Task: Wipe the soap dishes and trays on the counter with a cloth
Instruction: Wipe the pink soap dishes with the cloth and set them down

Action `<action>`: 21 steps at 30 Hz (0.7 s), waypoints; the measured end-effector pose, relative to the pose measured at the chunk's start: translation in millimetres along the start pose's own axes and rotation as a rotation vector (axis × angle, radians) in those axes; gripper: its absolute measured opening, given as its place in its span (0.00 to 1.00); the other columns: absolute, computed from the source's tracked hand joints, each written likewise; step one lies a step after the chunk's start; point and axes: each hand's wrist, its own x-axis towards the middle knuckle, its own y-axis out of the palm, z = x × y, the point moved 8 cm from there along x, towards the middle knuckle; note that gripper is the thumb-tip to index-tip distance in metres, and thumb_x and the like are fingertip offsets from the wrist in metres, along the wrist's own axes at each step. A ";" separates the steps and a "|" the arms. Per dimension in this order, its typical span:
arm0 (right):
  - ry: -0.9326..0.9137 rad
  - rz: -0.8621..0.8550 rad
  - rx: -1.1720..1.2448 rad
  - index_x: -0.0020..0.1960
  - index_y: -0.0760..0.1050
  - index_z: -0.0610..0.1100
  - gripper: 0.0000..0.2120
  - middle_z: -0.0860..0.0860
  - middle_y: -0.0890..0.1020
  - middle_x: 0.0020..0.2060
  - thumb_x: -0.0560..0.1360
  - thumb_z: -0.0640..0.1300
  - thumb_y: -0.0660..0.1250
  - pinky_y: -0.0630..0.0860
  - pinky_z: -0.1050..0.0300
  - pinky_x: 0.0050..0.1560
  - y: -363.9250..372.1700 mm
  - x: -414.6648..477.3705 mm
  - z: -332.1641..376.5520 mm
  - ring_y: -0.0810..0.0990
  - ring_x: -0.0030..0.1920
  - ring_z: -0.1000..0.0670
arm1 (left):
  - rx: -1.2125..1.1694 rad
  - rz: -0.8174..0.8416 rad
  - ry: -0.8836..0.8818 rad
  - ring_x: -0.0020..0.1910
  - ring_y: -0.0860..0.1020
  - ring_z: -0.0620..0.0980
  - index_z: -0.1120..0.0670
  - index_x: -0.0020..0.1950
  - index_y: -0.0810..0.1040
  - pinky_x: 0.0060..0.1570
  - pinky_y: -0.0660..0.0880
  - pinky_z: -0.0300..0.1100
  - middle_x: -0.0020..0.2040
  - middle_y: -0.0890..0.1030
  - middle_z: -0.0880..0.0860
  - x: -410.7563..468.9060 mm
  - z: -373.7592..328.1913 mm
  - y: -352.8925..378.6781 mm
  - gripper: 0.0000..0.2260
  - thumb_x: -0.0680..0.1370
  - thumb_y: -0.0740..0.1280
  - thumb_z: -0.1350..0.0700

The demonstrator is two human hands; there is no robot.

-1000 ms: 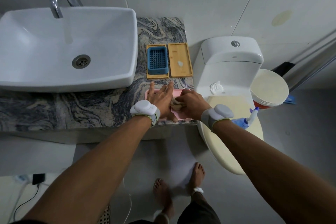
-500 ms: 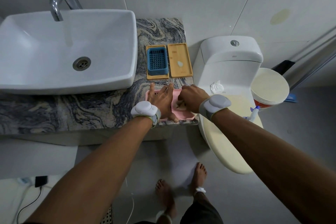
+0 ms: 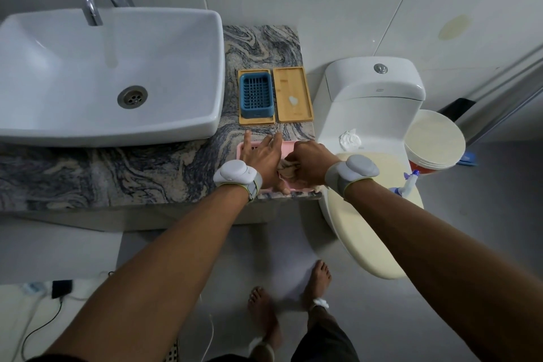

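A pink tray (image 3: 296, 184) lies at the front right corner of the marbled counter (image 3: 117, 173). My left hand (image 3: 263, 160) presses flat on its left part, fingers spread. My right hand (image 3: 311, 164) is closed on a beige cloth (image 3: 286, 170) bunched on the tray. Behind them a blue slatted soap dish (image 3: 255, 95) sits in a bamboo tray (image 3: 256, 121). Beside it on the right lies a second bamboo tray (image 3: 293, 91) with a white soap smear.
A white basin (image 3: 102, 73) with a chrome tap (image 3: 92, 0) fills the counter's left. Right of the counter stands a toilet (image 3: 373, 97) with a crumpled tissue (image 3: 349, 138), a spray bottle (image 3: 407, 184) on its lid, and a bin (image 3: 435, 141) beyond.
My right hand with the cloth has shifted slightly across the pink tray, first away, then back toward me. My left hand stays pressed on the tray.
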 end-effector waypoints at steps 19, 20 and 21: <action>0.335 -0.190 0.266 0.47 0.76 0.42 0.07 0.48 0.77 0.40 0.71 0.42 0.66 0.68 0.55 0.42 -50.0 -23.6 -39.0 0.74 0.42 0.44 | -0.193 -0.067 -0.040 0.79 0.45 0.52 0.58 0.79 0.40 0.73 0.39 0.62 0.81 0.47 0.53 -10.5 15.7 -2.6 0.61 0.62 0.69 0.27; 0.350 -0.193 0.289 0.46 0.75 0.43 0.06 0.48 0.77 0.38 0.71 0.43 0.66 0.69 0.55 0.41 -52.8 -24.3 -40.9 0.74 0.42 0.44 | -0.248 -0.085 -0.065 0.79 0.46 0.52 0.58 0.79 0.40 0.74 0.40 0.62 0.80 0.47 0.54 -12.6 17.8 -6.6 0.59 0.64 0.68 0.28; 0.363 -0.199 0.315 0.45 0.75 0.43 0.05 0.49 0.76 0.37 0.71 0.43 0.67 0.68 0.55 0.42 -57.2 -24.1 -42.4 0.75 0.42 0.44 | -0.313 -0.104 -0.089 0.79 0.46 0.53 0.58 0.79 0.41 0.75 0.42 0.61 0.80 0.48 0.54 -14.4 20.9 -12.6 0.56 0.67 0.68 0.30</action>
